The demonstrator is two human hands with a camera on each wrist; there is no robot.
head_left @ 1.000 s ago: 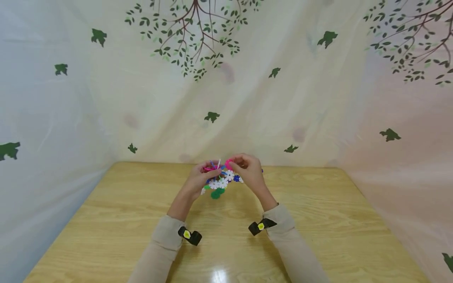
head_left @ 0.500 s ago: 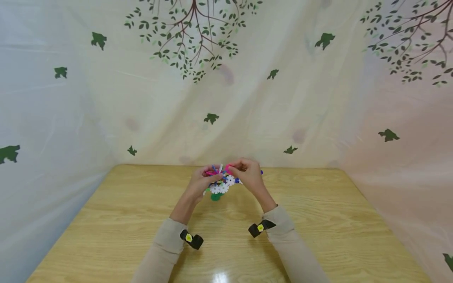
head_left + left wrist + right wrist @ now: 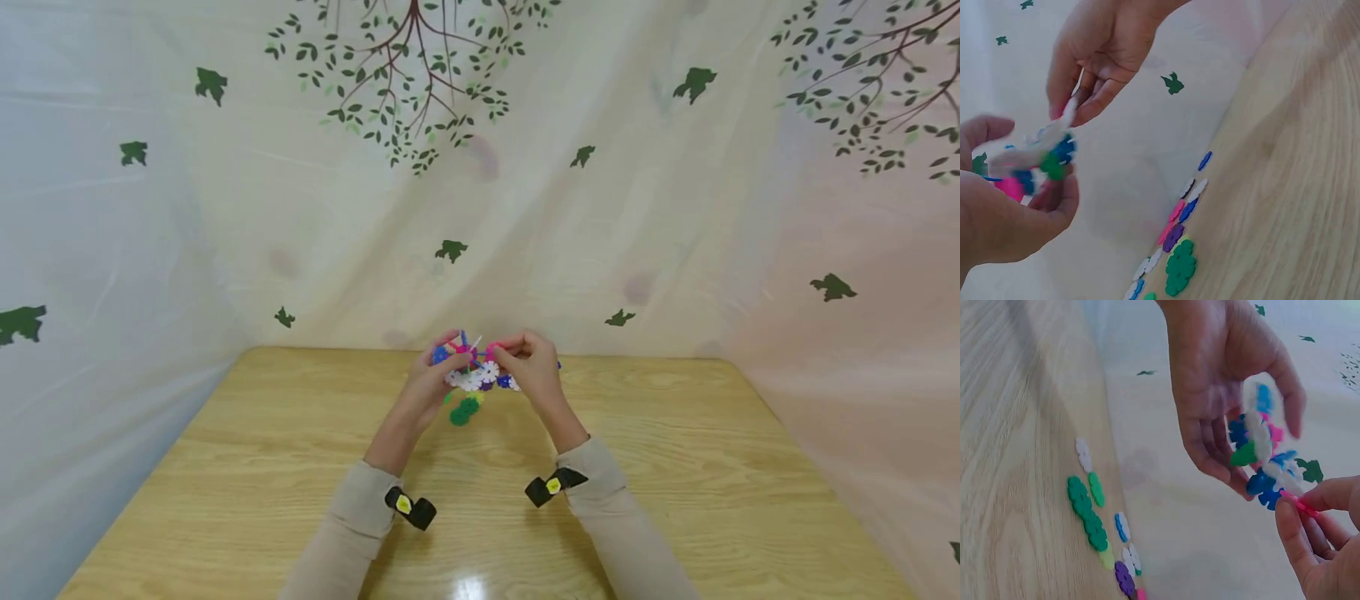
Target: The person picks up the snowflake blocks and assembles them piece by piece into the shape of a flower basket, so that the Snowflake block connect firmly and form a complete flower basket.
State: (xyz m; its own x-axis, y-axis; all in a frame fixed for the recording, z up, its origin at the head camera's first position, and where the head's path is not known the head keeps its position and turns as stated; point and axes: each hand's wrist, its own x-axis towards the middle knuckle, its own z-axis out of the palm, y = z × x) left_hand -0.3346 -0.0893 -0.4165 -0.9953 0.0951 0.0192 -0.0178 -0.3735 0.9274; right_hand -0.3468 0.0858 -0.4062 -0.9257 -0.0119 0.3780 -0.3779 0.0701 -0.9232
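Observation:
My left hand (image 3: 424,390) grips a cluster of interlocking flower-shaped plastic discs, in white, blue, pink and green. In the right wrist view, a white disc (image 3: 1262,440) runs through its middle, with a green disc (image 3: 1244,454) at the side. My right hand (image 3: 536,371) pinches a pink flower disc (image 3: 1299,504) between thumb and fingers. That pink disc meets the blue discs (image 3: 1266,489) at the cluster's near end. In the left wrist view the cluster is blurred, and my right fingers (image 3: 1088,111) reach its upper end.
Loose flower discs lie on the wooden table (image 3: 645,450) beyond and below the hands. Among them are dark green discs (image 3: 1088,512), a purple disc (image 3: 1124,578) and a blue disc (image 3: 1205,160). A pale cloth backdrop (image 3: 360,250) with leaf prints rises behind the table's far edge.
The cluster has turned in my left hand, so a blue disc now shows by the thumb. My right hand keeps its pinch on the pink disc and has barely moved.

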